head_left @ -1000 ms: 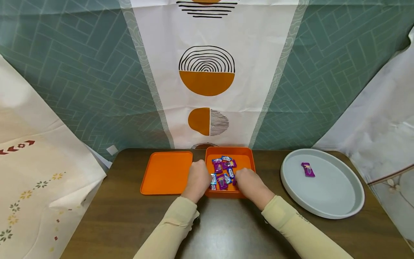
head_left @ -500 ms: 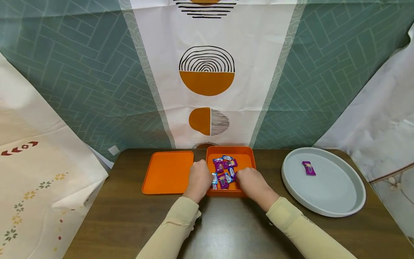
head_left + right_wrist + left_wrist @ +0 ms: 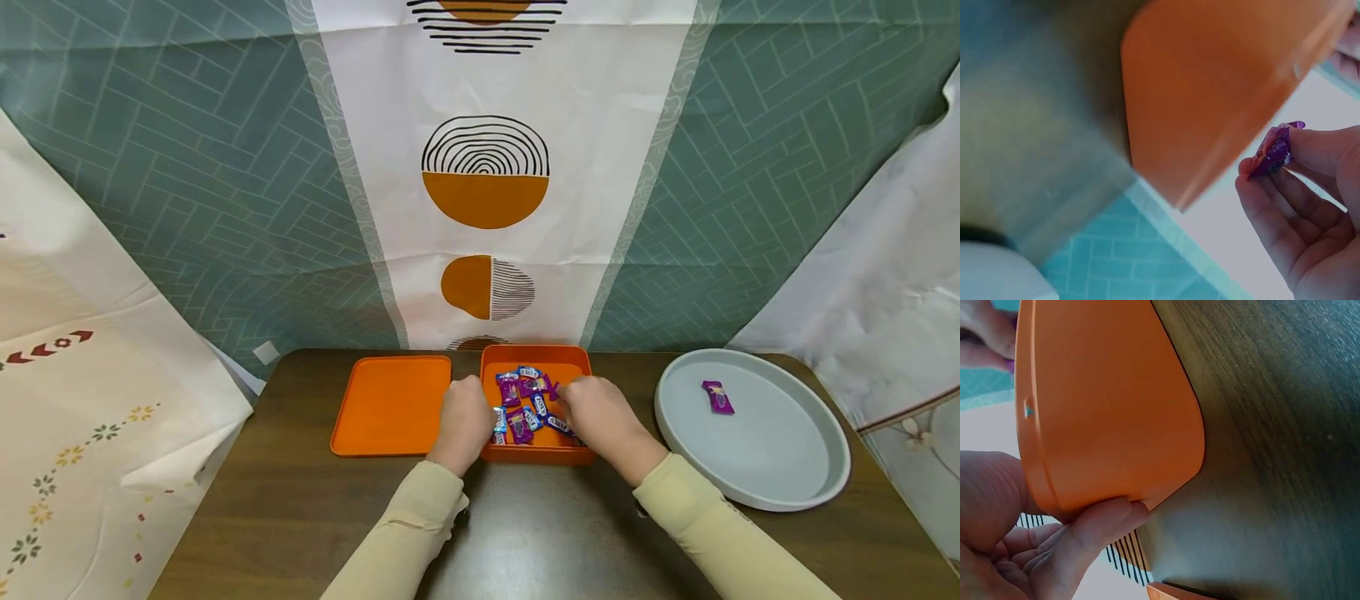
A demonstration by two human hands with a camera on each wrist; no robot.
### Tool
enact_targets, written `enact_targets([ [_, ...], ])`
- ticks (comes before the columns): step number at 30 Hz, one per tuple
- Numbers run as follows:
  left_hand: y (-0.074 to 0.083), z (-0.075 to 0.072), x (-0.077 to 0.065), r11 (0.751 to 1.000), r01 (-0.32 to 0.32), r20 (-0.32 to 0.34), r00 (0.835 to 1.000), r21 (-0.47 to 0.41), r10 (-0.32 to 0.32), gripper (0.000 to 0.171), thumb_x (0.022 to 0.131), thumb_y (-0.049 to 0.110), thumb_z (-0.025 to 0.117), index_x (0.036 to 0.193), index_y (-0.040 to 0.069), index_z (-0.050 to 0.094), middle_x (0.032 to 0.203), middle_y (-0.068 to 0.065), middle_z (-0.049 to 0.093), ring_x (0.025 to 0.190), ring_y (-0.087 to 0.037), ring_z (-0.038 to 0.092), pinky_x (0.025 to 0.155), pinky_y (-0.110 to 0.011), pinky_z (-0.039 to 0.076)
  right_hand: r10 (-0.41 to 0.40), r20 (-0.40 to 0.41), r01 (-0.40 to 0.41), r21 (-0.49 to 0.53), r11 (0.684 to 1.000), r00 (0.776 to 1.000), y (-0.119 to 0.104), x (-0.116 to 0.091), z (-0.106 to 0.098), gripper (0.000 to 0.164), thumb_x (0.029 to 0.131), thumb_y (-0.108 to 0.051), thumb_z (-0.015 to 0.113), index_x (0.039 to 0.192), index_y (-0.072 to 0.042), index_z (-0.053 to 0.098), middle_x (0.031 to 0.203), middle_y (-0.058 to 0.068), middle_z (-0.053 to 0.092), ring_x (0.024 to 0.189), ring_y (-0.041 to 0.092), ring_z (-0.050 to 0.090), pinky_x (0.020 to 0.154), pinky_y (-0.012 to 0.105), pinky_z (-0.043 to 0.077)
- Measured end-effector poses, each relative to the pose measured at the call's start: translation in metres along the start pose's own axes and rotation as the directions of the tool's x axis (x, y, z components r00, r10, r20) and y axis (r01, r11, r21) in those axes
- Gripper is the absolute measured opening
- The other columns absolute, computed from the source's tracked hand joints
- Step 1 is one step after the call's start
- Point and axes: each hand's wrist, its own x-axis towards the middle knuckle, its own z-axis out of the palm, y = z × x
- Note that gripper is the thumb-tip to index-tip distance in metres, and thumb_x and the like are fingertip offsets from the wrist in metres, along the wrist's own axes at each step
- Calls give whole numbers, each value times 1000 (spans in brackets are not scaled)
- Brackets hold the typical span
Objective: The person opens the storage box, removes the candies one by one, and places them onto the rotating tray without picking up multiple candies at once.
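Note:
My left hand [image 3: 463, 425] grips the left wall of an orange box [image 3: 536, 455], thumb on one side of it and fingers on the other, as the left wrist view shows. In the box lie several small wrapped candies, some purple [image 3: 519, 427] and some blue and white [image 3: 539, 406]. Over the box's right side, my right hand [image 3: 606, 423] pinches a purple wrapped candy [image 3: 1275, 150] between thumb and fingertips. The right wrist view shows this candy raised beside the box's rim. Part of the candies at the box's front right is hidden by the right hand.
Left of the box lies a flat orange tray or lid [image 3: 392, 408]. A round grey tray [image 3: 772, 446] stands at the right with one purple candy [image 3: 717, 397] on it. The dark wooden table [image 3: 300, 517] ends at a patterned cloth hanging [image 3: 487, 308] behind.
My right hand has moved a little right and up, with the purple candy now in its fingertips. A blue candy it covered now shows. The left hand stays on the box.

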Motion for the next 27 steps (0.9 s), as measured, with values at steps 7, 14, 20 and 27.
enact_targets([
  [7, -1, 0, 1, 1000, 2, 10, 1000, -3, -2, 25, 71, 13, 76, 88, 1, 64, 74, -8, 60, 57, -19, 57, 52, -31, 51, 64, -109, -64, 2, 998, 992, 28, 2, -27, 9, 81, -16, 69, 85, -8, 70, 65, 2, 57, 58, 20, 55, 61, 35, 51],
  [14, -1, 1, 0, 1000, 0, 12, 1000, -11, 0, 27, 70, 14, 77, 89, 0, 64, 74, -8, 60, 59, -19, 57, 54, -31, 52, 138, -192, -140, 1, 990, 972, 69, -10, -50, 8, 81, -12, 68, 81, -4, 68, 64, 5, 56, 58, 26, 57, 60, 43, 51],
  [20, 0, 1, 0, 1000, 0, -6, 1000, -15, 0, 27, 70, 13, 78, 90, 0, 65, 77, -9, 61, 61, -20, 58, 57, -33, 52, 177, -200, -181, -5, 983, 964, 90, -23, -58, 6, 81, -9, 65, 77, -4, 66, 64, 5, 57, 57, 29, 57, 55, 46, 49],
  [27, 0, 0, -2, 1000, -8, 2, 1000, -11, 8, 27, 70, 14, 78, 89, -1, 64, 76, -9, 61, 60, -20, 58, 55, -33, 52, 270, -135, -269, 24, 963, 953, 112, -35, -56, 7, 82, -9, 64, 78, -5, 69, 69, 9, 62, 61, 33, 59, 55, 48, 48],
])
